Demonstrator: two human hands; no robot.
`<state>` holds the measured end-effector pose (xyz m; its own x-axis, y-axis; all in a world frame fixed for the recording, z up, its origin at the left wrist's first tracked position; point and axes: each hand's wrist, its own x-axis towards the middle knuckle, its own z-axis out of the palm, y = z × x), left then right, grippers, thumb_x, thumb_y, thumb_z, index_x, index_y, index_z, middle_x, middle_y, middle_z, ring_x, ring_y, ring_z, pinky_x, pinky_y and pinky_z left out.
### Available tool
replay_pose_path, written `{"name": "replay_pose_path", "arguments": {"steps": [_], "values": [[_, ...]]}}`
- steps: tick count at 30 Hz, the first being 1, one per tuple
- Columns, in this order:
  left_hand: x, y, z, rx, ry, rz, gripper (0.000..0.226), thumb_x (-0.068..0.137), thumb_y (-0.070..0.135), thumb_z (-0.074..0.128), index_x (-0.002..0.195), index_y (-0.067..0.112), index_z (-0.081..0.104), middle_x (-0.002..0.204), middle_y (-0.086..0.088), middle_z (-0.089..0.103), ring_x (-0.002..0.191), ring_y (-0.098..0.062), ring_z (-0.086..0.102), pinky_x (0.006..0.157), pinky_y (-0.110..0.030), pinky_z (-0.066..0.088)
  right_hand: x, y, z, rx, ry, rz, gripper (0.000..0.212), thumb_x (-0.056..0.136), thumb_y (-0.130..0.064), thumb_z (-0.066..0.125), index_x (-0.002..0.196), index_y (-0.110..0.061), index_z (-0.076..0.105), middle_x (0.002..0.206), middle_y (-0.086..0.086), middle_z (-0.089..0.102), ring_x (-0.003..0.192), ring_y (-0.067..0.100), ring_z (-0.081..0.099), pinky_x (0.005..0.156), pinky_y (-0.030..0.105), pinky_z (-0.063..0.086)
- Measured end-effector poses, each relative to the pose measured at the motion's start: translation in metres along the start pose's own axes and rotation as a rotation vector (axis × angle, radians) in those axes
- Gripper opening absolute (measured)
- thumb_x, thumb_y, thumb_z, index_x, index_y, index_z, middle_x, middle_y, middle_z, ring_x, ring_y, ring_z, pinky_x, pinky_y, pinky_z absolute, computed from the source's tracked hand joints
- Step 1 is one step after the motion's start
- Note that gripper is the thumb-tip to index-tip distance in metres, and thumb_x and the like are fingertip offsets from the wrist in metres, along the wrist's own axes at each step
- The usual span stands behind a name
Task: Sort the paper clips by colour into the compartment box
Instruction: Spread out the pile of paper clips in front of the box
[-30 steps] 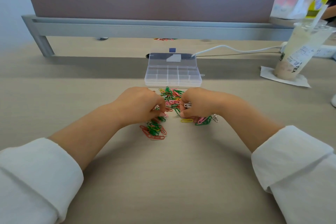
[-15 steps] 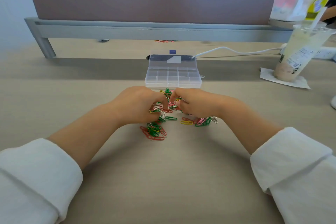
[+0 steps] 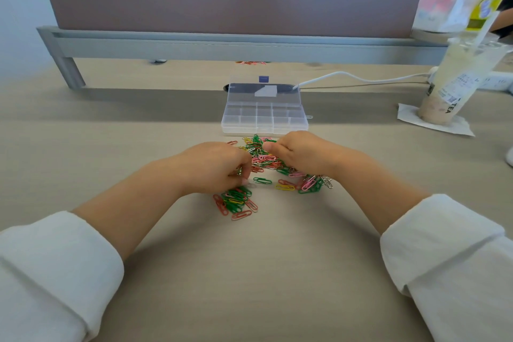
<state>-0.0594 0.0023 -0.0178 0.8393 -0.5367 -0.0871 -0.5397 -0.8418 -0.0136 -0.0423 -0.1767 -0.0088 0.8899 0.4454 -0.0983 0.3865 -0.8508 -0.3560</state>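
A loose pile of paper clips [image 3: 262,159] in green, pink, red, yellow and silver lies on the desk just in front of the clear compartment box [image 3: 265,126]. The box's lid [image 3: 263,93] stands open at the back and its compartments look empty. My left hand [image 3: 215,166] sits on the pile's left side, fingers curled, pinching silver clips at its fingertips. My right hand [image 3: 301,153] covers the pile's right side, thumb and curled fingers pinching at a green clip near the box. A smaller bunch of green and red clips [image 3: 236,201] lies below my left hand.
A cup of milk tea [image 3: 455,86] stands on a napkin at the right. A white cable [image 3: 347,76] runs behind the box. A grey partition rail [image 3: 222,44] crosses the back of the desk. Another person's arm shows at the top right.
My right hand has moved up the pile toward the box. My left hand has drawn slightly back and down, still holding silver clips. A green clip now lies exposed between the hands.
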Motion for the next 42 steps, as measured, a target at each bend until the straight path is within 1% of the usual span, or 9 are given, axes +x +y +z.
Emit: {"name": "replay_pose_path", "arguments": {"steps": [8,12,14,16,20,25,28,33,42], "values": [[0.003,-0.001,0.003,-0.237,0.189,-0.044,0.007,0.096,0.018,0.036,0.092,0.014,0.034,0.066,0.007,0.044,0.057,-0.008,0.039,0.052,-0.017,0.03,0.006,0.008,0.006,0.049,0.098,-0.028,0.027,0.1,-0.021,0.035,0.106,-0.017,0.061,0.096,-0.004,0.055,0.09,0.016,0.049,0.078,0.027,0.04],[0.004,-0.003,0.006,-0.304,0.241,-0.042,0.007,0.094,0.013,0.038,0.101,0.014,0.035,0.061,0.004,0.047,0.058,-0.019,0.042,0.056,-0.029,0.033,0.004,0.007,0.006,-0.01,-0.002,-0.063,0.027,0.097,-0.033,0.044,0.077,-0.023,0.057,0.073,-0.006,0.052,0.076,0.016,0.048,0.063,0.024,0.038],[0.006,-0.004,0.007,-0.326,0.237,-0.054,0.019,0.094,0.012,0.038,0.112,0.016,0.039,0.058,0.004,0.048,0.056,-0.013,0.043,0.059,-0.034,0.035,0.002,0.006,0.002,-0.02,-0.013,-0.065,0.032,0.096,-0.037,0.046,0.069,-0.023,0.054,0.063,-0.01,0.046,0.063,0.008,0.044,0.057,0.018,0.035],[0.009,-0.005,0.007,-0.313,0.22,-0.081,0.023,0.094,0.013,0.036,0.115,0.017,0.044,0.06,0.007,0.047,0.058,-0.007,0.042,0.058,-0.034,0.031,0.001,0.007,-0.001,0.016,0.014,-0.048,0.034,0.095,-0.039,0.047,0.069,-0.019,0.057,0.061,-0.01,0.048,0.059,0.004,0.044,0.056,0.019,0.036],[0.013,-0.002,0.008,-0.326,0.206,-0.093,0.016,0.097,0.015,0.033,0.108,0.015,0.046,0.063,0.011,0.04,0.059,-0.004,0.039,0.052,-0.022,0.026,0.003,0.01,-0.001,-0.001,0.059,0.012,0.041,0.092,-0.046,0.048,0.08,-0.01,0.064,0.077,0.007,0.061,0.071,0.02,0.052,0.067,0.031,0.045],[0.016,-0.001,0.011,-0.343,0.188,-0.062,0.025,0.1,0.023,0.029,0.101,0.008,0.049,0.069,0.013,0.041,0.072,-0.016,0.041,0.06,-0.026,0.023,0.002,0.011,-0.002,-0.04,0.053,0.022,0.024,0.082,-0.042,0.066,0.076,-0.019,0.063,0.072,-0.011,0.048,0.076,0.012,0.05,0.065,0.026,0.04],[0.016,-0.003,0.01,-0.328,0.231,-0.053,0.03,0.099,0.029,0.028,0.078,0.017,0.044,0.066,0.009,0.043,0.069,-0.016,0.042,0.06,-0.027,0.024,-0.001,0.008,-0.003,-0.031,0.029,-0.004,0.015,0.078,-0.033,0.073,0.08,-0.019,0.068,0.073,-0.017,0.044,0.088,0.009,0.048,0.076,0.025,0.04],[0.014,-0.002,0.005,-0.299,0.273,-0.09,0.045,0.097,0.038,0.028,0.056,0.02,0.03,0.054,0.004,0.037,0.052,-0.008,0.034,0.05,-0.025,0.025,-0.002,0.005,-0.003,-0.038,0.04,-0.049,0.013,0.078,-0.023,0.073,0.09,-0.018,0.072,0.077,-0.015,0.046,0.087,0.011,0.048,0.074,0.024,0.039],[0.015,-0.008,0.011,-0.16,0.32,-0.166,0.041,0.099,0.037,0.026,0.064,0.021,0.04,0.059,0.008,0.039,0.064,-0.019,0.043,0.062,-0.029,0.03,-0.007,0.003,-0.004,-0.081,0.009,-0.022,0.01,0.082,-0.023,0.069,0.085,-0.014,0.071,0.081,-0.01,0.05,0.088,0.012,0.05,0.074,0.023,0.037]]}}
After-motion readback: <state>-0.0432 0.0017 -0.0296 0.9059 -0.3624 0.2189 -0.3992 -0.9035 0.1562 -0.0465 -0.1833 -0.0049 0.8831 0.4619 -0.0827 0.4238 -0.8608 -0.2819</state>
